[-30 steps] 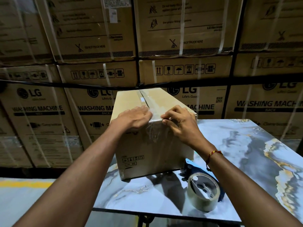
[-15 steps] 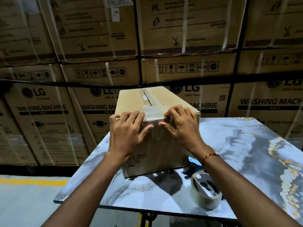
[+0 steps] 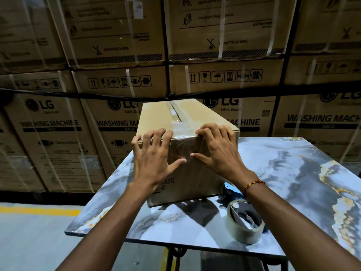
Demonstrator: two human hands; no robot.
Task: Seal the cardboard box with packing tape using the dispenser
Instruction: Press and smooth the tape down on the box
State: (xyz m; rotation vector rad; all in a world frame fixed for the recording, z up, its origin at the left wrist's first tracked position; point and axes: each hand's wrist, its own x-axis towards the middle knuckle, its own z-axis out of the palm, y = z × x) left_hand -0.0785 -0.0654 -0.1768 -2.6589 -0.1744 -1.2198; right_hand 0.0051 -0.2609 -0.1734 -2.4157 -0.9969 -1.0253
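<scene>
**Both palms flat on the taped end of the box**

So your cardboard box (image 3: 187, 122) is sitting on the marbled blue-grey table (image 3: 293, 173), near end facing you, with clear packing tape (image 3: 178, 127) running along the top seam and folding down over the front edge. There's a small printed label low on the near face, but your left wrist is covering most of it and I can't read what's left.

Your left hand (image 3: 152, 155) is lying spread open against the near face, fingertips hooking over the top edge, thumb pressing on the tape tail. Your right hand (image 3: 218, 151) is doing the mirror image, fingers splayed over the top edge, thumb pointing in toward the other one. Neither hand is gripping anything, just pressing flat. A red-and-yellow thread bracelet (image 3: 254, 183) is showing on your right wrist.

The blue tape dispenser (image 3: 242, 218) is lying on the table just beside the box's right corner, under your right forearm, roll facing you.

Behind the table, stacked cartons (image 3: 224, 79) are reading "LG", "Life's Good", "WASHING MACHINE", "BACK" and "DO NOT TRUCK HERE".
</scene>
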